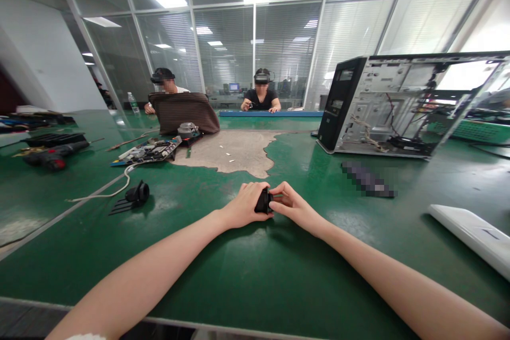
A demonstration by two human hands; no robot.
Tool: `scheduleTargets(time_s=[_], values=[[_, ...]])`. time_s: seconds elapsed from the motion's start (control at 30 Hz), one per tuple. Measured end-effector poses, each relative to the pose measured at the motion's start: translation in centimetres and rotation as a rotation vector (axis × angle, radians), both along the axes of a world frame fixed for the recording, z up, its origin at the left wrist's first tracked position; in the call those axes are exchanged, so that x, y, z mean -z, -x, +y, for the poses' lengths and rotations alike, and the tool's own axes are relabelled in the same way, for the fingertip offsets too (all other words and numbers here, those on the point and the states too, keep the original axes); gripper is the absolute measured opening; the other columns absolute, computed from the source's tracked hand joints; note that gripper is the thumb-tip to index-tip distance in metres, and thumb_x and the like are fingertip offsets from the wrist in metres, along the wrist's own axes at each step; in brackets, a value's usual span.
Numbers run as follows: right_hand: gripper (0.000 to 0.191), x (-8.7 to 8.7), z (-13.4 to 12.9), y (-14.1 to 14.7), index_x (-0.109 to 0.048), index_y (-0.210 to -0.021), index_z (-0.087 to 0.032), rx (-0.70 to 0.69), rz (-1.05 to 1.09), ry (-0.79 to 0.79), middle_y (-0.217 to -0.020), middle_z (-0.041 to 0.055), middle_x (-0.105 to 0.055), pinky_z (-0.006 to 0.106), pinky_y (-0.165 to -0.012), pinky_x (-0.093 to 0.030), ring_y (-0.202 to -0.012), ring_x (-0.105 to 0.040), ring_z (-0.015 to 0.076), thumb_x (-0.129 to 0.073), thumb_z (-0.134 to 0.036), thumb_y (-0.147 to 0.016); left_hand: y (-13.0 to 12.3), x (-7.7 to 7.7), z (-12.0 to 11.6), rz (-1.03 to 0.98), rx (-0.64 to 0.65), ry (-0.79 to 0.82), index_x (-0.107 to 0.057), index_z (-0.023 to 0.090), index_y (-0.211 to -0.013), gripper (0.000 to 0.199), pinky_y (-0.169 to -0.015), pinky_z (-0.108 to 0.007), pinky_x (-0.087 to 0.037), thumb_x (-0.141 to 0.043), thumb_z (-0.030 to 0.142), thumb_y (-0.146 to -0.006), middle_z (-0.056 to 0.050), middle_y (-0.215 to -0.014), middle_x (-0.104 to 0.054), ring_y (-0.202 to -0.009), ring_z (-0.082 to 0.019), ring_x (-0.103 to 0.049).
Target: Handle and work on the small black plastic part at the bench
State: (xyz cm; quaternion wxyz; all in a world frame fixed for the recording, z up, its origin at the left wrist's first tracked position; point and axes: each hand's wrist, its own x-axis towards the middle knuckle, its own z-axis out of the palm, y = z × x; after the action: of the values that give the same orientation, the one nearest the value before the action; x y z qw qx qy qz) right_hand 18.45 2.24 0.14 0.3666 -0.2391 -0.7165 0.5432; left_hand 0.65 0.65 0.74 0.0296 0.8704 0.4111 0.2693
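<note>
Just above the green tabletop [239,255], a small black plastic part [263,202] sits between my two hands. My left hand [246,203] wraps round it from the left, fingers over the far side and thumb on the near side. From the right, my right hand [290,203] pinches the part's edge with thumb and fingertips. Much of the part is covered by my fingers, so its exact kind does not show. Farther left on the table lies another black plastic piece [139,193], with a round end and several long prongs.
An opened computer case [370,106] stands at the right, a dark pixelated item [368,179] before it. A white box-like device [474,234] lies near the right edge. At left are a circuit board [151,151], a power drill [56,155] and a cable [119,187]. Two people sit opposite.
</note>
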Motion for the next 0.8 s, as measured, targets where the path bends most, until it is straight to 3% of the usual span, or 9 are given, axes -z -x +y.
scheduleTargets(time_s=[0.13,0.3,0.57,0.8], values=[[0.023,-0.11,0.04,0.22,-0.043,-0.087,-0.021,0.065,-0.024,-0.035,-0.091,0.0003,-0.051,0.030,-0.077,-0.044,-0.084,-0.055,0.0137,-0.058,-0.031,-0.074,-0.04,-0.01,0.09,0.001,0.003,-0.004,-0.032,0.019,-0.112,0.057,-0.081,-0.036,-0.033,-0.062,0.040,-0.068,-0.007,-0.104,-0.050,-0.094,-0.023,-0.047],[0.032,0.06,0.25,0.28,-0.042,-0.099,-0.021,0.079,-0.059,0.002,-0.095,0.0030,-0.052,0.034,-0.079,-0.044,-0.087,-0.055,0.0156,-0.058,-0.034,-0.074,-0.06,-0.06,0.08,-0.003,0.016,0.000,-0.032,0.020,-0.112,0.057,-0.081,-0.035,-0.033,-0.062,0.039,-0.068,-0.006,-0.104,-0.050,-0.094,-0.023,-0.047],[0.034,-0.14,-0.07,-0.02,-0.039,-0.091,-0.023,-0.059,0.004,0.011,-0.089,-0.0004,-0.053,0.033,-0.081,-0.043,-0.088,-0.056,0.0142,-0.065,-0.025,-0.068,0.09,0.05,0.10,0.011,0.004,0.005,-0.033,0.019,-0.112,0.057,-0.081,-0.035,-0.033,-0.064,0.033,-0.066,-0.006,-0.104,-0.050,-0.094,-0.023,-0.046],[0.021,-0.12,-0.14,0.35,-0.042,-0.088,-0.021,0.053,-0.017,-0.035,-0.091,0.0008,-0.050,0.031,-0.074,-0.045,-0.082,-0.055,0.0139,-0.057,-0.028,-0.075,-0.02,0.03,0.12,-0.001,0.004,-0.009,-0.033,0.019,-0.111,0.056,-0.081,-0.035,-0.033,-0.062,0.040,-0.068,-0.006,-0.103,-0.051,-0.093,-0.023,-0.047]])
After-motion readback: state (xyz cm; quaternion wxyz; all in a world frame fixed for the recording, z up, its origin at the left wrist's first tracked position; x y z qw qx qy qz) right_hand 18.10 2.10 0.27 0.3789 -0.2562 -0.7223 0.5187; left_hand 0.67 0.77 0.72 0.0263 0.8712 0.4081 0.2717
